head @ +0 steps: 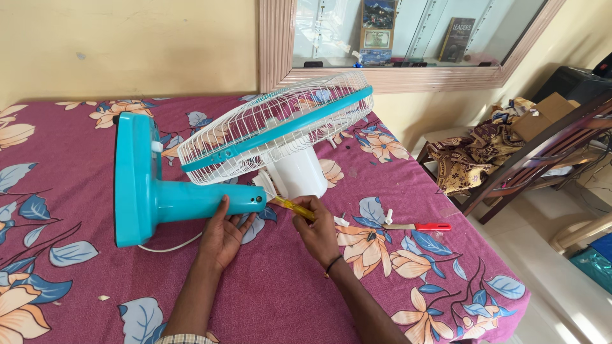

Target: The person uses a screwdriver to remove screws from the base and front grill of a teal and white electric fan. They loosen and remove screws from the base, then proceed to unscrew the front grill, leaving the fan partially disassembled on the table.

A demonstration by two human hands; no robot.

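A table fan lies on its side on the bed. Its turquoise base (132,178) stands on edge at the left, its turquoise stem (204,199) runs right to the white motor housing (294,171), and the white wire cage with a turquoise rim (274,127) tilts above. My left hand (221,232) grips the stem from below. My right hand (317,227) holds a yellow-handled screwdriver (290,206) whose tip points at the joint between stem and motor housing.
The bed has a maroon floral sheet (287,293). A red-handled tool (421,226) and small white parts (342,221) lie to the right of my hands. A white cord (169,246) trails under the stem. A wooden rack (542,153) with clothes stands at the right.
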